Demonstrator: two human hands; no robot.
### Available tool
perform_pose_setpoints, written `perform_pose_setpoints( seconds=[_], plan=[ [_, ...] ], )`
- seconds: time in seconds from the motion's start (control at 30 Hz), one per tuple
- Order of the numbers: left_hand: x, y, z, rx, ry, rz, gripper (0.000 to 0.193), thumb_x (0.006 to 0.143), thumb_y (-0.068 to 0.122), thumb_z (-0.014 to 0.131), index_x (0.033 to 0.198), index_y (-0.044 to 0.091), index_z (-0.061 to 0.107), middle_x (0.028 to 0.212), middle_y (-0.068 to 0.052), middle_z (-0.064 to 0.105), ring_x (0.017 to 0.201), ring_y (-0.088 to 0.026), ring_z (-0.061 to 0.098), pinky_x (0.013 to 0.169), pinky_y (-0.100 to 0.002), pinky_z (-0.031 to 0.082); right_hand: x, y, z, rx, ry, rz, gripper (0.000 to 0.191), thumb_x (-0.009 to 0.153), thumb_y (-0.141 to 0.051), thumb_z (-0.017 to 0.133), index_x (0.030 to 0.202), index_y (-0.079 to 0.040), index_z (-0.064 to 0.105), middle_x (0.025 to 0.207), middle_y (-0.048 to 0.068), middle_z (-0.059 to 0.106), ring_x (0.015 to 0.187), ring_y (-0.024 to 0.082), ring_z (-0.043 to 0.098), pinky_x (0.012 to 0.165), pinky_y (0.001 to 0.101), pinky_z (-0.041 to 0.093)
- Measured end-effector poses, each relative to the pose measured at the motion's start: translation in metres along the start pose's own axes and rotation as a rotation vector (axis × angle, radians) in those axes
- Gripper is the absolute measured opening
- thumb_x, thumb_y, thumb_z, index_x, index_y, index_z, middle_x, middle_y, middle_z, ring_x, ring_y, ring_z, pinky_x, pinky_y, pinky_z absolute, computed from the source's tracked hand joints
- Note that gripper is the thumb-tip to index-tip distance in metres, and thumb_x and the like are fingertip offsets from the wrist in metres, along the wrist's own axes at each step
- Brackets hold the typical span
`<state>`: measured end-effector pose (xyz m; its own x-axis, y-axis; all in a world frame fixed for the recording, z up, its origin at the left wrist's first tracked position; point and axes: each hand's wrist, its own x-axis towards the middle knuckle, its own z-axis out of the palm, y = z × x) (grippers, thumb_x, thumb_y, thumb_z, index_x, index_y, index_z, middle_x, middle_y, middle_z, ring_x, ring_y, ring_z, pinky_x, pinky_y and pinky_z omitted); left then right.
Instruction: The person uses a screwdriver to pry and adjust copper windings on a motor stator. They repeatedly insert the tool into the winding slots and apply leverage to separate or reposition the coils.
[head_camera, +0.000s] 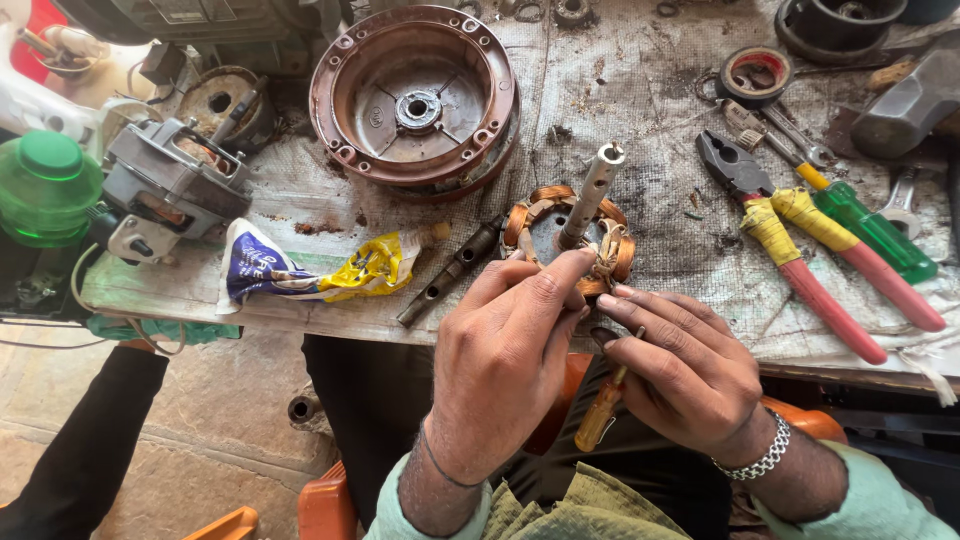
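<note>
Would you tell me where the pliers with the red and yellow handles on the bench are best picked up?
Probably by the two handles together, from above. The pliers lie flat on the cloth-covered bench, jaws pointing up-left and handles running down-right, nearly closed. The taped yellow stretch near the pivot looks balanced. The green-handled screwdriver lies close on the right, so the left side looks freer.

Stator (570, 235) on bench (640, 90), housing (413, 95) behind, pliers (790, 245) right

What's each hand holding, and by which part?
Left hand grips the copper-wound stator at its near rim. Right hand holds a screwdriver near its shank, the amber handle hanging free below.
</note>
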<state>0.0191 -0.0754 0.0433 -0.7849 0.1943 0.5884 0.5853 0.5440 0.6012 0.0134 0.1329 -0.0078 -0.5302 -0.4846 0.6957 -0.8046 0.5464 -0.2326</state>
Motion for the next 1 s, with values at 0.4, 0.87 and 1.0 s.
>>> perform_pose_setpoints(
  seconds=[0.4, 0.87, 1.0],
  plan=[
    [0.0, -0.001, 0.005, 0.069, 0.091, 0.084, 0.043, 0.09, -0.005, 0.072, 0.132, -0.002, 0.06, 0.099, -0.013, 0.07, 0.102, -0.029, 0.071, 0.092, -0.039, 0.059, 0.003, -0.002, 0.0, 0.009, 0.003, -0.012, 0.024, 0.081, -0.001, 0.074, 0.103, -0.005, 0.067, 0.119, 0.019, 0.072, 0.117, 0.035, 0.071, 0.102, 0.0471, 0.055],
    [0.008, -0.012, 0.005, 0.136, -0.007, 0.218, 0.042, 0.083, 0.005, 0.078, 0.121, 0.001, 0.062, 0.096, -0.007, 0.067, 0.099, -0.025, 0.069, 0.086, -0.036, 0.057, 0.002, 0.004, 0.003, -0.008, -0.015, -0.034, 0.019, 0.084, -0.002, 0.075, 0.101, -0.005, 0.068, 0.12, 0.018, 0.072, 0.119, 0.034, 0.069, 0.104, 0.0476, 0.054],
    [0.008, -0.01, 0.008, 0.183, 0.015, 0.207, 0.038, 0.086, 0.004, 0.076, 0.12, 0.002, 0.061, 0.098, -0.007, 0.067, 0.101, -0.025, 0.069, 0.09, -0.038, 0.057, 0.002, 0.005, 0.003, -0.002, -0.019, -0.034, 0.019, 0.084, -0.002, 0.074, 0.102, -0.004, 0.068, 0.12, 0.018, 0.072, 0.119, 0.034, 0.069, 0.105, 0.0475, 0.054]
  ],
)
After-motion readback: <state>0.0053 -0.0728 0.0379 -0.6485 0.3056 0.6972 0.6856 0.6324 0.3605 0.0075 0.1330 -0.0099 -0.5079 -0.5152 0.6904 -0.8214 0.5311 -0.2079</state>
